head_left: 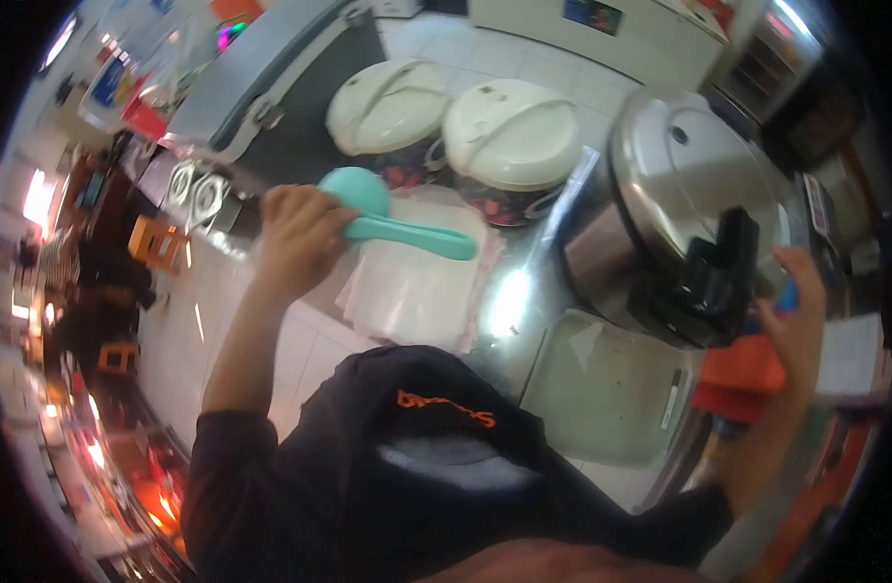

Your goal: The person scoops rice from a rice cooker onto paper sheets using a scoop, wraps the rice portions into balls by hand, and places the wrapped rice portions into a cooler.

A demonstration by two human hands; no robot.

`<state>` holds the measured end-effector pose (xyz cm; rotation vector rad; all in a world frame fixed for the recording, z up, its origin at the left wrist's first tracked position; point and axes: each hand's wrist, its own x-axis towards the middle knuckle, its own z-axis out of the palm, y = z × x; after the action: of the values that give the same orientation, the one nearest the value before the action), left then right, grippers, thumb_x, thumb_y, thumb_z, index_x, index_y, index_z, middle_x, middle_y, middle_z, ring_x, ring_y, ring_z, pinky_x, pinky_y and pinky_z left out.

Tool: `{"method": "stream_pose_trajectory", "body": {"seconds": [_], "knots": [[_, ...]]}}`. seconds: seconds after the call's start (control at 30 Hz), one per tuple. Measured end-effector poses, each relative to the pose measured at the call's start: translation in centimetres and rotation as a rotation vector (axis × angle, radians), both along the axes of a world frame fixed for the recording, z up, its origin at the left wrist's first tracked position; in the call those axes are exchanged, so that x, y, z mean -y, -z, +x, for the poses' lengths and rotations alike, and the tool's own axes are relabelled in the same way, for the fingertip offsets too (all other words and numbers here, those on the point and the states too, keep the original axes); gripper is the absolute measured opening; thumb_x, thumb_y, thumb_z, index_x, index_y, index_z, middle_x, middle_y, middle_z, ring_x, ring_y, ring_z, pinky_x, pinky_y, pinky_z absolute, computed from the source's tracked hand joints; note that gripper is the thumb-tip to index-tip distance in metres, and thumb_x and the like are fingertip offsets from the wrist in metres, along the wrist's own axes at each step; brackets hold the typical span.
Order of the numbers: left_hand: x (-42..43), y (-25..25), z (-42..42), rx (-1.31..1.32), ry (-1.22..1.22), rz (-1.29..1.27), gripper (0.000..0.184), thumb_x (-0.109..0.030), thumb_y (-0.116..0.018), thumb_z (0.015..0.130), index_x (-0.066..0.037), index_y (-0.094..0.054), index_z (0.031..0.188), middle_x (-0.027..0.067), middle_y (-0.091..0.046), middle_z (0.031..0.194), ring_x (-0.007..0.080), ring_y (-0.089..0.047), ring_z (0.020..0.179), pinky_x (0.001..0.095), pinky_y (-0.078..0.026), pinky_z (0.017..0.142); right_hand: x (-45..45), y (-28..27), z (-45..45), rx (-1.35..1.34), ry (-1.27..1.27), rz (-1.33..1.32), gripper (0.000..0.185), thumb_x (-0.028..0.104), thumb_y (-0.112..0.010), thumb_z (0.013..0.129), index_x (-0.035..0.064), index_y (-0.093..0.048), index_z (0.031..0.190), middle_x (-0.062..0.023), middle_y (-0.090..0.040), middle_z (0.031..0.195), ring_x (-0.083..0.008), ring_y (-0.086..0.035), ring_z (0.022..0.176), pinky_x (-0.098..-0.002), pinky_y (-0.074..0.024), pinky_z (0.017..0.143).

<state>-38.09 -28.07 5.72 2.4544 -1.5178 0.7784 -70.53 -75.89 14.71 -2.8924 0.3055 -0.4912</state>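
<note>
My left hand (305, 233) is closed around a turquoise plastic scoop (417, 236), whose handle points right. A rounded turquoise part (356, 190) shows beside my fingers. Below the scoop lies a stack of pale pink-edged paper sheets (417, 282) on the metal counter. On the right, my right hand (800, 296) is beside the black latch of a large steel rice cooker (693, 175), thumb and fingers apart. The cooker's lid is down. Whether those fingers touch the cooker or the small blue thing behind them, I cannot tell.
Two lidded pots (514, 136) with cream lids stand behind the sheets. A greenish tray (601, 389) with a marker sits in front of the cooker. Orange-red items (742, 374) lie under my right arm. Orange stools (157, 243) stand on the floor at left.
</note>
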Motion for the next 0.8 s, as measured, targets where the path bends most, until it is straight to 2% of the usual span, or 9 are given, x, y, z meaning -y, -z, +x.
{"method": "stream_pose_trajectory", "body": {"seconds": [0.07,0.13,0.27,0.33,0.43,0.57,0.63,0.7,0.8], "knots": [[-0.1,2.2,0.0,-0.139,0.042,0.028,0.04,-0.012,-0.077,0.066,-0.015,-0.066,0.103,0.0043,-0.06,0.1,0.025,-0.057,0.105,0.046,-0.034,0.097,4.0,1.0,0.0,0.069,-0.022,0.022,0.053,0.002,-0.068,0.078,0.003,-0.056,0.129,-0.0146,-0.057,0.129,-0.0287,-0.054,0.122,-0.039,-0.0389,0.107],[0.2,4.9,0.1,-0.219,0.127,0.023,0.036,-0.016,-0.076,0.071,-0.016,-0.066,0.106,0.0035,-0.059,0.101,0.0247,-0.057,0.106,0.0457,-0.034,0.098,6.4,2.7,0.5,0.368,0.04,0.319,0.049,0.02,-0.066,0.09,0.0045,-0.053,0.135,-0.0132,-0.055,0.133,-0.0251,-0.052,0.125,-0.0392,-0.0349,0.11],[-0.1,10.7,0.7,-0.416,0.117,0.072,0.033,-0.015,-0.074,0.074,-0.014,-0.065,0.105,0.0043,-0.059,0.1,0.025,-0.056,0.103,0.045,-0.035,0.094,0.2,2.1,7.4,0.307,-0.046,0.42,0.056,0.04,-0.054,0.099,0.0046,-0.048,0.142,-0.015,-0.053,0.138,-0.0265,-0.047,0.131,-0.0387,-0.0302,0.113],[-0.2,12.7,0.9,-0.441,0.098,0.076,0.032,-0.014,-0.074,0.074,-0.013,-0.065,0.106,0.0046,-0.059,0.102,0.0244,-0.056,0.103,0.0448,-0.036,0.093,-1.1,4.0,9.2,-0.034,0.031,0.112,0.062,0.045,-0.045,0.101,0.0041,-0.042,0.146,-0.016,-0.048,0.144,-0.028,-0.041,0.137,-0.039,-0.0259,0.115],[-0.4,15.7,1.1,-0.521,0.053,0.18,0.034,-0.02,-0.073,0.075,-0.014,-0.065,0.107,0.0041,-0.06,0.104,0.0241,-0.057,0.105,0.0453,-0.036,0.094,-0.5,4.3,9.0,-0.024,-0.022,-0.036,0.061,0.043,-0.044,0.101,0.0063,-0.038,0.149,-0.0146,-0.04,0.152,-0.029,-0.038,0.139,-0.0393,-0.0232,0.117],[-0.3,21.7,2.4,-0.55,-0.024,0.198,0.028,-0.031,-0.067,0.08,-0.02,-0.066,0.106,0.0022,-0.06,0.1,0.0225,-0.057,0.105,0.0467,-0.039,0.091,1.8,6.3,8.5,0.022,-0.053,0.246,0.073,0.053,-0.045,0.098,0.0043,-0.033,0.151,-0.0136,-0.037,0.153,-0.0287,-0.034,0.141,-0.0437,-0.0215,0.117],[-0.2,23.5,2.3,-0.555,-0.042,0.204,0.026,-0.031,-0.066,0.08,-0.022,-0.066,0.105,0.0013,-0.059,0.099,0.0225,-0.056,0.103,0.0449,-0.039,0.089,3.7,7.6,8.5,0.102,-0.058,0.36,0.064,0.045,-0.048,0.099,0.0022,-0.042,0.146,-0.0166,-0.047,0.146,-0.0287,-0.046,0.133,-0.0409,-0.0299,0.113],[-0.3,25.3,2.1,-0.563,-0.031,0.191,0.027,-0.031,-0.067,0.079,-0.022,-0.065,0.105,0.0006,-0.058,0.101,0.0221,-0.055,0.104,0.0434,-0.039,0.089,5.1,7.5,8.5,0.006,-0.175,0.434,0.061,0.041,-0.043,0.101,0.0079,-0.034,0.151,-0.0124,-0.041,0.148,-0.026,-0.035,0.14,-0.0405,-0.0221,0.117],[-1.1,26.7,1.7,-0.542,-0.013,0.107,0.034,-0.033,-0.071,0.077,-0.02,-0.064,0.108,0.0003,-0.056,0.103,0.0211,-0.053,0.106,0.0419,-0.039,0.089,5.6,7.3,9.1,0.043,-0.165,0.452,0.058,0.038,-0.047,0.101,0.0015,-0.042,0.145,-0.0166,-0.049,0.142,-0.0268,-0.045,0.133,-0.0375,-0.0291,0.114]]}}
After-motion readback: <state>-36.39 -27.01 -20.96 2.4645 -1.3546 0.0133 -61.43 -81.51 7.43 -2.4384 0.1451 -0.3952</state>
